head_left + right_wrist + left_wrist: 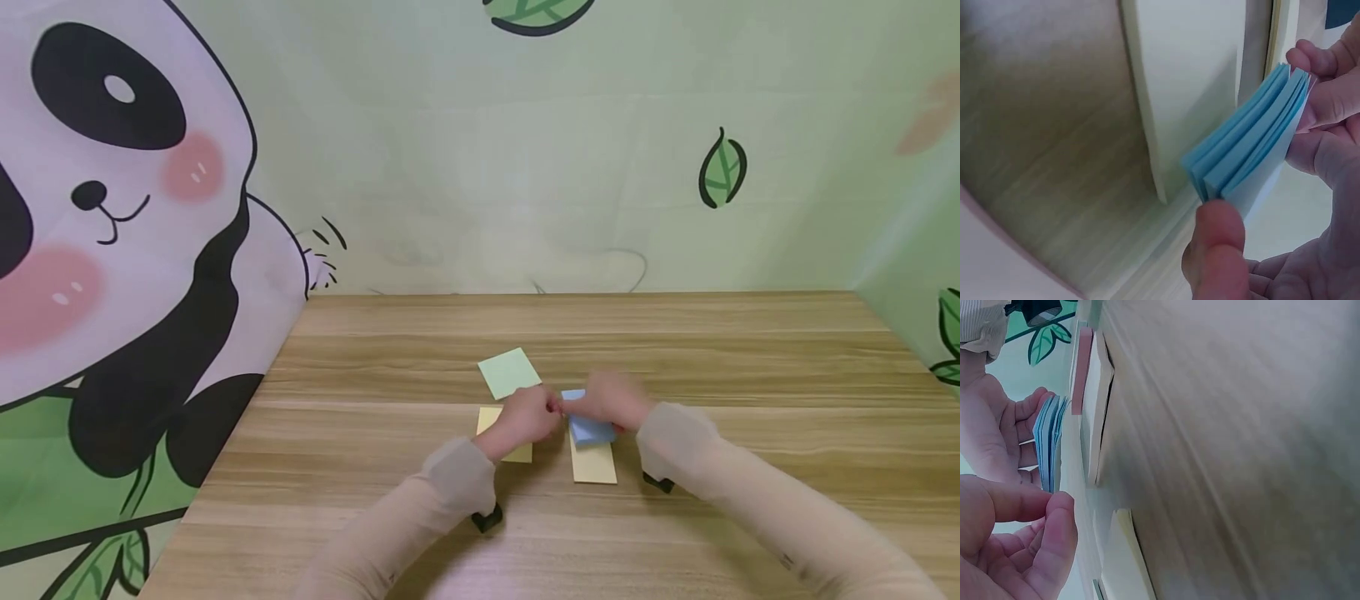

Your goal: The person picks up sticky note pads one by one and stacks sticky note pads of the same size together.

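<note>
A blue sticky note pad (588,431) is held between both hands over a yellow pad (594,468). My left hand (528,415) reaches its left end; in the left wrist view, thumb and finger pinch together at the blue pad's (1049,440) near corner. My right hand (617,398) grips the other side, with fingers behind it. In the right wrist view, the blue sheets (1250,134) stand slightly bent and fanned into several layers. Another yellow pad (519,452) lies partly hidden under the left forearm. A pale green pad (510,372) rests beyond the left hand.
A pink pad (1082,372) shows beside a cream-coloured one in the left wrist view, mostly hidden by the right hand from above. The wood-grain table (375,467) meets a cloth backdrop (450,167) printed with a panda and leaves.
</note>
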The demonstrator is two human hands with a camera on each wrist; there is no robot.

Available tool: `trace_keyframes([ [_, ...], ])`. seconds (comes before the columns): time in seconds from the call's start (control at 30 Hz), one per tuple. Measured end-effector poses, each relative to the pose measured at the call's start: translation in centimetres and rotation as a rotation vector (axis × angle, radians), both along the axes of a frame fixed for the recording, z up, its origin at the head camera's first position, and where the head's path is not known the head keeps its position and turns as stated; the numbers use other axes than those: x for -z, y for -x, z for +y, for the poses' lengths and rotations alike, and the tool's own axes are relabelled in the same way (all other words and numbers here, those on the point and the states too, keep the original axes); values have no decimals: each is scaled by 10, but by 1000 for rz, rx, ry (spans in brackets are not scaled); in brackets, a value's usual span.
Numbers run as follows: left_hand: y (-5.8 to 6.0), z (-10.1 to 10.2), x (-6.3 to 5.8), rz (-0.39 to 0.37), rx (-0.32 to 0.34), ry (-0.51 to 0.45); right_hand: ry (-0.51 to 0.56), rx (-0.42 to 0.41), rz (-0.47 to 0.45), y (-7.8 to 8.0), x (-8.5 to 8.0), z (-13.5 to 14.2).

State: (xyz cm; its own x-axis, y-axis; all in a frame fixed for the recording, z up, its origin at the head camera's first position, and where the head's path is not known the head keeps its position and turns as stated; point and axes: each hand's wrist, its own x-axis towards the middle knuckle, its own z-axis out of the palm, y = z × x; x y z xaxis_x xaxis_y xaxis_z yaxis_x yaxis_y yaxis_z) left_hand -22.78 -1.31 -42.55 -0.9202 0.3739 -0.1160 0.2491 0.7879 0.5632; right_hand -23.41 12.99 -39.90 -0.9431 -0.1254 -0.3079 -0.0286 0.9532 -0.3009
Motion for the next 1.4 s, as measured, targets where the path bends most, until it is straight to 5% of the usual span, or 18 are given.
trace_keyframes([
  [0.37, -8, -1, 3, 60, 55, 10, 3, -9, -36, -13, 0, 0],
  [0.9, -15, 3, 5, -7, 54, 10, -8, 5, -47, -25, 9, 1],
  [1.4, -16, 1, 10, -59, 38, -16, 9, -74, 14, -23, 7, 10],
])
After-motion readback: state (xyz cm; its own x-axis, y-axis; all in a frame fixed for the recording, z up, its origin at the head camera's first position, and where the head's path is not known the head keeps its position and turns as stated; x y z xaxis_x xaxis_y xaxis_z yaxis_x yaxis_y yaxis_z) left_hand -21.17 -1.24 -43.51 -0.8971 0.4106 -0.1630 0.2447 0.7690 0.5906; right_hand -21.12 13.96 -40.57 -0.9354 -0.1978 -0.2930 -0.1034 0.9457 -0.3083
